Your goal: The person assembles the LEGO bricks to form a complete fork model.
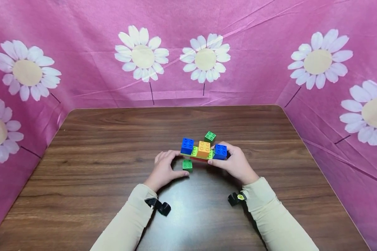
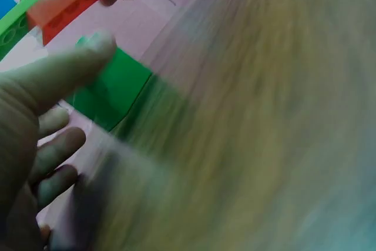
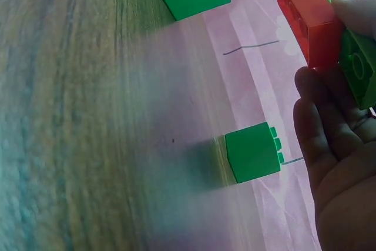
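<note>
My right hand (image 1: 235, 162) grips the right end of a built row of toy building bricks, held above the table. The row has a light green long brick (image 1: 194, 152) with a blue brick (image 1: 187, 145) at the left, an orange brick (image 1: 204, 149) in the middle and another blue brick (image 1: 220, 152) at the right. Underneath it a red brick (image 2: 70, 5) shows in the left wrist view. My left hand (image 1: 166, 169) is spread around a loose green brick (image 1: 187, 165) on the table, thumb in front; whether it touches the brick I cannot tell.
A second loose green brick (image 1: 210, 136) stands on the wooden table (image 1: 113, 139) behind the row. Pink cloth (image 1: 176, 94) with white daisies hangs along the table's back and sides.
</note>
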Action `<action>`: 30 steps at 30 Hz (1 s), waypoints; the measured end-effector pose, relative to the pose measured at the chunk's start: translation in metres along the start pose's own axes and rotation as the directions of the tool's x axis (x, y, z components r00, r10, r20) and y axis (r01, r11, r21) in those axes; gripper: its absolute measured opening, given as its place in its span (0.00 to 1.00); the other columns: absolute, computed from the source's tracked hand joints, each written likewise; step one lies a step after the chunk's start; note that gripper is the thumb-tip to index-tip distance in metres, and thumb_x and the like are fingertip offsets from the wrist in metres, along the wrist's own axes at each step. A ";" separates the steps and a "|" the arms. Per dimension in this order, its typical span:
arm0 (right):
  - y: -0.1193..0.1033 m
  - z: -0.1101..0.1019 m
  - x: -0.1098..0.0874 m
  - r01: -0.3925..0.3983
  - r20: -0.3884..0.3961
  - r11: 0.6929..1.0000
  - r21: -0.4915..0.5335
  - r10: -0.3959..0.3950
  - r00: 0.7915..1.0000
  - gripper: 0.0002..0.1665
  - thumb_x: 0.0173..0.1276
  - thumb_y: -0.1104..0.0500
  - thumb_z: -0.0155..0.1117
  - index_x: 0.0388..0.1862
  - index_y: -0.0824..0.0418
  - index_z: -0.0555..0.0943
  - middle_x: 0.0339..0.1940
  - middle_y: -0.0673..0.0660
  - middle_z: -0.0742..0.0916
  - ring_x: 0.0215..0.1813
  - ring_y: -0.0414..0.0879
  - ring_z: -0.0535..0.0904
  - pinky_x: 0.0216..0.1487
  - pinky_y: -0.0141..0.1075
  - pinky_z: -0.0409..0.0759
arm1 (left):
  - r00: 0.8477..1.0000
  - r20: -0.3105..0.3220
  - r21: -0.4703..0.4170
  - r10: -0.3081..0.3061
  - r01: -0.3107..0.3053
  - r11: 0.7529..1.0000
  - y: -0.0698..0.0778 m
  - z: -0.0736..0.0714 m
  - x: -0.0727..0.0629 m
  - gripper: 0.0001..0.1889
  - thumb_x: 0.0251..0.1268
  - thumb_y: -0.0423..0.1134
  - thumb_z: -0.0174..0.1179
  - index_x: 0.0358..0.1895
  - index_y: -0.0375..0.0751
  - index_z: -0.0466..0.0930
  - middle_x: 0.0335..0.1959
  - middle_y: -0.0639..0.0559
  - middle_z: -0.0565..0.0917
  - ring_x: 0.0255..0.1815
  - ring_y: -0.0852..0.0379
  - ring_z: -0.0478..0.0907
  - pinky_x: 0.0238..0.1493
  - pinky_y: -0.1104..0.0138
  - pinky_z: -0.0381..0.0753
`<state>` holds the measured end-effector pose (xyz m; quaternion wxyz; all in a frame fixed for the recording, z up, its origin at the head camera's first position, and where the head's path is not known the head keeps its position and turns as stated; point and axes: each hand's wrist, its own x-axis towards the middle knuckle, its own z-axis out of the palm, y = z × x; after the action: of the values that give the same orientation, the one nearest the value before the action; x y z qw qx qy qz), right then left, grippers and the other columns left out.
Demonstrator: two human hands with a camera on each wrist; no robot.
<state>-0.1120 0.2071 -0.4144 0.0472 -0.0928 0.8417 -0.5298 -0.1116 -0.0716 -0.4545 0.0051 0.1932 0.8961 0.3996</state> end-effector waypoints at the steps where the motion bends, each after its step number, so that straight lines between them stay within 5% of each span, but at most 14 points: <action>1: -0.001 0.001 0.000 0.001 0.002 1.000 0.003 -0.001 1.000 0.24 0.55 0.51 0.81 0.50 0.54 0.83 0.43 0.53 0.87 0.45 0.50 0.80 0.43 0.39 0.82 | 1.000 0.007 -0.033 -0.012 0.013 0.999 0.000 -0.002 0.000 0.37 0.45 0.51 0.80 0.60 0.43 0.77 0.57 0.51 0.82 0.63 0.49 0.74 0.74 0.48 0.51; 3: -0.004 0.003 0.000 0.007 0.011 1.000 0.014 -0.007 1.000 0.24 0.55 0.52 0.81 0.49 0.54 0.83 0.44 0.53 0.87 0.46 0.50 0.80 0.46 0.40 0.82 | 0.999 0.020 -0.143 -0.042 0.045 0.989 0.000 -0.007 0.000 0.41 0.46 0.49 0.81 0.65 0.43 0.73 0.60 0.49 0.81 0.64 0.50 0.73 0.74 0.50 0.55; 7: -0.010 0.010 0.000 0.030 0.040 0.999 0.027 -0.031 0.999 0.23 0.56 0.54 0.81 0.50 0.55 0.83 0.45 0.53 0.87 0.46 0.50 0.81 0.48 0.42 0.82 | 0.997 0.027 -0.361 -0.069 0.074 0.930 0.002 -0.022 -0.001 0.40 0.49 0.41 0.80 0.68 0.46 0.71 0.62 0.47 0.79 0.62 0.47 0.77 0.68 0.49 0.68; 10: -0.013 0.016 0.000 0.054 0.053 0.998 0.025 -0.056 0.997 0.23 0.56 0.56 0.81 0.50 0.58 0.83 0.45 0.55 0.87 0.45 0.49 0.81 0.48 0.41 0.82 | 0.998 0.009 -0.431 -0.060 0.058 0.901 0.006 -0.030 -0.002 0.35 0.51 0.39 0.78 0.65 0.47 0.74 0.59 0.48 0.81 0.57 0.46 0.81 0.61 0.47 0.75; 17: -0.015 0.028 0.003 0.068 0.089 0.996 0.061 -0.074 0.993 0.25 0.57 0.60 0.80 0.53 0.60 0.83 0.48 0.57 0.87 0.45 0.48 0.82 0.49 0.38 0.83 | 0.998 0.006 -0.388 -0.063 0.060 0.920 0.005 -0.043 -0.004 0.18 0.54 0.39 0.77 0.48 0.46 0.83 0.43 0.53 0.87 0.45 0.49 0.85 0.51 0.49 0.80; 30: -0.012 0.040 0.010 0.086 0.108 0.994 0.073 -0.093 0.990 0.25 0.57 0.62 0.79 0.54 0.63 0.82 0.45 0.58 0.88 0.42 0.47 0.83 0.46 0.36 0.83 | 0.992 0.104 -0.268 -0.076 0.101 0.958 -0.003 -0.056 -0.002 0.18 0.55 0.43 0.76 0.47 0.48 0.81 0.43 0.54 0.87 0.45 0.52 0.83 0.50 0.54 0.79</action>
<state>-0.1133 0.1651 -0.4208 0.0732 -0.1580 0.8142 -0.5538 -0.1202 -0.1143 -0.4193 0.0909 0.1687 0.8390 0.5093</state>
